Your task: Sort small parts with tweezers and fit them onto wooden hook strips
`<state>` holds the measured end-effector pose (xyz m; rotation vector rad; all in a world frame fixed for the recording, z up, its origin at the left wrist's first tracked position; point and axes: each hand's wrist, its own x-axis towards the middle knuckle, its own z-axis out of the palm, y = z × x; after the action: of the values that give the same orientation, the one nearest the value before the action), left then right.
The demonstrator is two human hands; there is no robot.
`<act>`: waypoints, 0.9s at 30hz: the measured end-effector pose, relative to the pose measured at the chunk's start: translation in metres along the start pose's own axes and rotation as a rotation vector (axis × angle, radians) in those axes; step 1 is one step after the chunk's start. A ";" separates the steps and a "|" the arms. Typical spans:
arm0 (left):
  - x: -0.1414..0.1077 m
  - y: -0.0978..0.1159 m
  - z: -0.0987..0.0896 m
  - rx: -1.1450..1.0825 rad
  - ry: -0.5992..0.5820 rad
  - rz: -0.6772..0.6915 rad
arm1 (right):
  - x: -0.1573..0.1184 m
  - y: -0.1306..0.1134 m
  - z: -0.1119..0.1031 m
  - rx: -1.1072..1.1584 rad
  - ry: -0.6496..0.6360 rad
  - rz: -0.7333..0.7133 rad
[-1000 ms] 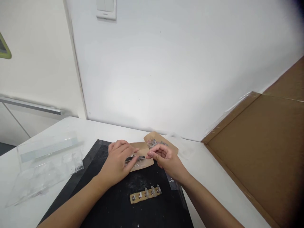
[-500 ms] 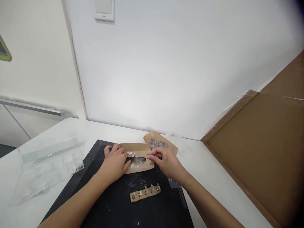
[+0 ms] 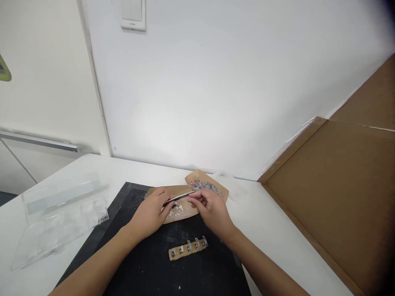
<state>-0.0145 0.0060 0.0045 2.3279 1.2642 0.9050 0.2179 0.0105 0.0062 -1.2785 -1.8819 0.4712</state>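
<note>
The thin tool [image 3: 180,197] is best gripped firmly but not squeezed hard by the left hand [image 3: 151,209], so that it is not tipped or twisted. A soft, slow pinch should be used by the right hand [image 3: 214,211], since tiny things can be easily dropped or flicked away. Both hands should be held steady, so that the white bits [image 3: 176,211] in the paper tray [image 3: 190,210] are not knocked about. The tool is gripped between the thumb and fingers of the left hand. The fingers of the right hand are pinched together close to the tool's other end, but whether it is touched, or whether something tiny is held, cannot be told. The tool is held over the paper tray, on a slant. It is seen as long, straight and narrow, with a dark side and a pale edge, and its left end is hidden by the left hand.
</note>
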 end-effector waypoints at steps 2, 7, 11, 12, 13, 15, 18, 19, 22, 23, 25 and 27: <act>0.000 0.008 -0.002 -0.151 -0.035 -0.021 | -0.001 0.000 -0.001 -0.050 0.071 -0.076; 0.000 0.019 -0.003 -0.501 -0.156 -0.287 | -0.007 0.000 0.001 -0.333 0.270 -0.345; -0.001 0.019 0.003 -0.579 -0.155 -0.324 | -0.012 0.002 0.007 -0.454 0.314 -0.435; -0.001 0.018 0.004 -0.593 -0.148 -0.331 | -0.013 0.002 0.009 -0.465 0.314 -0.450; -0.001 0.017 0.006 -0.600 -0.141 -0.342 | -0.014 0.002 0.010 -0.471 0.310 -0.464; -0.001 0.016 0.008 -0.584 -0.127 -0.365 | -0.015 0.002 0.014 -0.470 0.308 -0.471; -0.002 0.016 0.006 -0.501 -0.118 -0.353 | -0.017 0.003 0.019 -0.444 0.326 -0.475; -0.002 0.017 0.005 -0.466 -0.116 -0.341 | -0.018 0.003 0.020 -0.438 0.332 -0.481; -0.003 0.019 0.001 -0.374 -0.093 -0.309 | -0.020 0.003 0.022 -0.458 0.352 -0.471; -0.004 0.020 0.000 -0.358 -0.081 -0.302 | -0.020 0.004 0.022 -0.473 0.363 -0.451; -0.004 0.023 0.000 -0.350 -0.059 -0.292 | -0.021 0.003 0.021 -0.506 0.388 -0.404; -0.004 0.024 0.002 -0.358 -0.038 -0.280 | -0.022 0.002 0.022 -0.532 0.403 -0.371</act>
<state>0.0005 -0.0106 0.0150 1.8327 1.2548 0.9010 0.2065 -0.0059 -0.0177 -1.1894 -1.8841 -0.4806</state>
